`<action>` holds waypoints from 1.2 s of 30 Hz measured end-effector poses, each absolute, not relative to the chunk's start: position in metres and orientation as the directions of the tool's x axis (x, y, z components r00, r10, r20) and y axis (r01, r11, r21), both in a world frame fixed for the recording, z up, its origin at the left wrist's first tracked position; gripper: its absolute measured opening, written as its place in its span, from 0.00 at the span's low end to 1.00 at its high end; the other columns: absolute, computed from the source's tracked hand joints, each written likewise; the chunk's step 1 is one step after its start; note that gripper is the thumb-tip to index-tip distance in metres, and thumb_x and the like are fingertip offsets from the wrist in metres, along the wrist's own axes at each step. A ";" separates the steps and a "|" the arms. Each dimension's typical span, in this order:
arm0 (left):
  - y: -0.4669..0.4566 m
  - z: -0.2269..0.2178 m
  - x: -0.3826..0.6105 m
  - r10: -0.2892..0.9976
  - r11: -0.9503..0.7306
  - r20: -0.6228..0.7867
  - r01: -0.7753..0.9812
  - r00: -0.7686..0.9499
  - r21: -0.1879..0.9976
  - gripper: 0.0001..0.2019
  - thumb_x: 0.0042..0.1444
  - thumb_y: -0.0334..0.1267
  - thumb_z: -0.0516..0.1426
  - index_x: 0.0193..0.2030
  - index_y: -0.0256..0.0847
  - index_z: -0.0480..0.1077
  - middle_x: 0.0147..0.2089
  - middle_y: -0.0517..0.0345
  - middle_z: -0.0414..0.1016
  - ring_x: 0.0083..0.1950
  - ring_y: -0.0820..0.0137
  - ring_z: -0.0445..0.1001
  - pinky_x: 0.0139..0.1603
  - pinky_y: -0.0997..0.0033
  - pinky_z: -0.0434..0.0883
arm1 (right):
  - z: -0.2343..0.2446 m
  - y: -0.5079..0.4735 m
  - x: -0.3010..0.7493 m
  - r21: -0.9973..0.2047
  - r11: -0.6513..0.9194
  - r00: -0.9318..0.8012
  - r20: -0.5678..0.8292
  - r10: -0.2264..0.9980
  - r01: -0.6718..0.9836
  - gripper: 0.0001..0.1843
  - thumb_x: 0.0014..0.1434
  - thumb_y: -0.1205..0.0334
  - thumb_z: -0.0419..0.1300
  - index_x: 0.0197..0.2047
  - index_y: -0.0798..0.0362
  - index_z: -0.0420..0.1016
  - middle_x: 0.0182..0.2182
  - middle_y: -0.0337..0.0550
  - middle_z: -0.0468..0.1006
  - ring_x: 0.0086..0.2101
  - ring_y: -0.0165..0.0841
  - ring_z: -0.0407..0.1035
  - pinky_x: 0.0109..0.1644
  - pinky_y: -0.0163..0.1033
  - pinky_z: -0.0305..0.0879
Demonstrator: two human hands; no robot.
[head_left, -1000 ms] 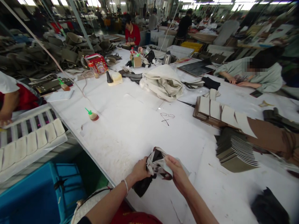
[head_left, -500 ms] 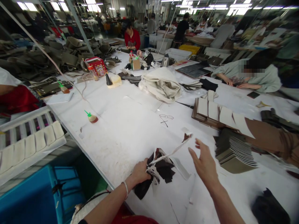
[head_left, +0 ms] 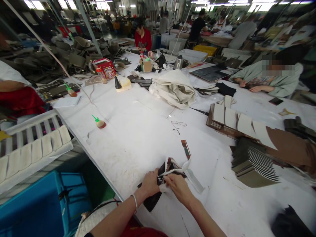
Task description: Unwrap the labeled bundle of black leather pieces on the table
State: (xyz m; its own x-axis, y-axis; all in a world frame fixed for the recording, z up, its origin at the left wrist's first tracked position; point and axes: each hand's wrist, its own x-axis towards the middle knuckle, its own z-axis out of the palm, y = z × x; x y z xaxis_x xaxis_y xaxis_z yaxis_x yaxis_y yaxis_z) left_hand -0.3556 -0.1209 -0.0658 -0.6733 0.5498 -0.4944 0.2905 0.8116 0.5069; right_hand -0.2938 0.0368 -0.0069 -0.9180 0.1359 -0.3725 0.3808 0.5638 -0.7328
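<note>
My left hand is closed on a black, soft-looking bundle with dark brown and white edges, near the front edge of the table. What exactly the bundle is, I cannot make out. My right hand is beside it, thumb and fingers pinched together at a thin white strip that runs across the bundle. Beyond the strip's far end lies a small brown piece. A pale flat strip sticks out to the right of the bundle. My fingers partly hide the gripped spots.
Brown panels with white pieces and a fanned stack of olive panels lie to the right. A green-tipped glue bottle stands left on the white table. A blue crate is below left. Co-workers sit around the table.
My right hand, open and apart before, has come in leftward to the bundle and pinched the strip. The strip's far end has swung left. The left hand keeps its hold.
</note>
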 end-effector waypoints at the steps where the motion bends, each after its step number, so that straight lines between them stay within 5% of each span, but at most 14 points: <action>1: -0.121 -0.066 -0.355 0.546 0.813 -0.496 0.285 -0.676 0.507 0.36 0.46 0.42 0.59 0.62 0.37 0.55 0.49 0.42 0.72 0.50 0.51 0.70 0.52 0.56 0.63 | -0.011 0.034 -0.293 -0.734 0.539 -0.902 -0.414 0.127 0.413 0.18 0.64 0.55 0.55 0.24 0.52 0.72 0.23 0.37 0.75 0.28 0.31 0.71 0.38 0.38 0.63; 4: -0.122 -0.067 -0.355 0.536 0.817 -0.500 0.270 -0.680 0.509 0.37 0.42 0.38 0.60 0.61 0.39 0.55 0.49 0.44 0.72 0.51 0.51 0.69 0.52 0.57 0.63 | -0.029 0.021 -0.290 -0.696 0.454 -0.826 -0.519 0.218 0.557 0.18 0.65 0.53 0.55 0.27 0.55 0.70 0.17 0.30 0.68 0.18 0.26 0.64 0.29 0.35 0.63; 9: -0.122 -0.067 -0.353 0.526 0.820 -0.495 0.257 -0.692 0.511 0.35 0.41 0.36 0.60 0.59 0.39 0.57 0.50 0.45 0.71 0.52 0.51 0.68 0.53 0.57 0.62 | -0.052 0.009 -0.294 -0.706 0.247 -0.738 -0.564 0.371 0.663 0.19 0.63 0.52 0.59 0.26 0.55 0.67 0.18 0.29 0.66 0.18 0.24 0.61 0.26 0.33 0.63; 15: -0.121 -0.064 -0.355 0.527 0.811 -0.497 0.234 -0.689 0.536 0.31 0.42 0.38 0.60 0.55 0.41 0.59 0.48 0.47 0.72 0.50 0.52 0.70 0.49 0.60 0.64 | -0.059 0.001 -0.287 -0.829 -0.121 -0.751 -0.548 0.368 0.546 0.18 0.65 0.55 0.57 0.26 0.55 0.65 0.18 0.28 0.62 0.18 0.23 0.58 0.23 0.30 0.59; 22: -0.123 -0.058 -0.364 0.533 0.803 -0.545 0.185 -0.647 0.567 0.29 0.44 0.38 0.61 0.55 0.44 0.59 0.48 0.51 0.74 0.50 0.54 0.72 0.48 0.63 0.65 | -0.042 0.001 -0.285 -0.792 -0.433 -0.752 -0.580 0.313 0.431 0.19 0.61 0.49 0.58 0.28 0.54 0.62 0.17 0.25 0.57 0.14 0.19 0.44 0.16 0.28 0.42; 30: -0.125 -0.061 -0.373 0.544 0.788 -0.567 0.146 -0.618 0.598 0.31 0.42 0.39 0.61 0.55 0.43 0.60 0.47 0.54 0.75 0.47 0.57 0.73 0.43 0.67 0.67 | 0.046 0.046 -0.274 -0.835 -0.469 -0.789 -0.485 0.378 0.289 0.16 0.53 0.51 0.63 0.36 0.51 0.64 0.16 0.23 0.45 0.19 0.23 0.37 0.22 0.30 0.35; 36: -0.126 -0.062 -0.381 0.526 0.800 -0.579 0.132 -0.623 0.585 0.27 0.42 0.41 0.61 0.51 0.42 0.62 0.43 0.54 0.76 0.43 0.57 0.75 0.36 0.69 0.67 | 0.091 0.042 -0.272 -0.903 -0.391 -0.827 -0.353 0.437 0.179 0.13 0.54 0.53 0.65 0.35 0.53 0.71 0.20 0.31 0.54 0.23 0.25 0.45 0.25 0.31 0.41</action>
